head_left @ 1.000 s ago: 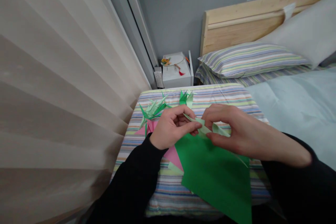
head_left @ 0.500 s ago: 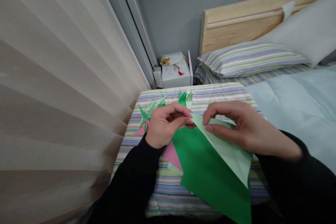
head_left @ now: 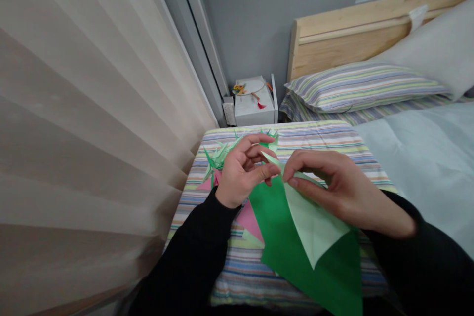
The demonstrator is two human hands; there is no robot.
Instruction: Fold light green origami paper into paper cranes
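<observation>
Pale-green paper [head_left: 314, 227] looks only partly folded, its narrow end pinched by left hand [head_left: 244, 175] and right hand [head_left: 329, 182]. Spiky origami pieces [head_left: 221, 154] beyond seem finished.

One folded pale-green paper [head_left: 313, 219] is in the fingers [head_left: 316, 192], one dark-green paper sheet [head_left: 277, 239] below them, one striped pillow [head_left: 370, 86] beyond.

Bedroom | wooden headboard [head_left: 329, 52] | striped pillow [head_left: 366, 86] | pale-blue bedding [head_left: 418, 138] | white bedside cabinet [head_left: 255, 117] | pleated curtain [head_left: 92, 108]
</observation>
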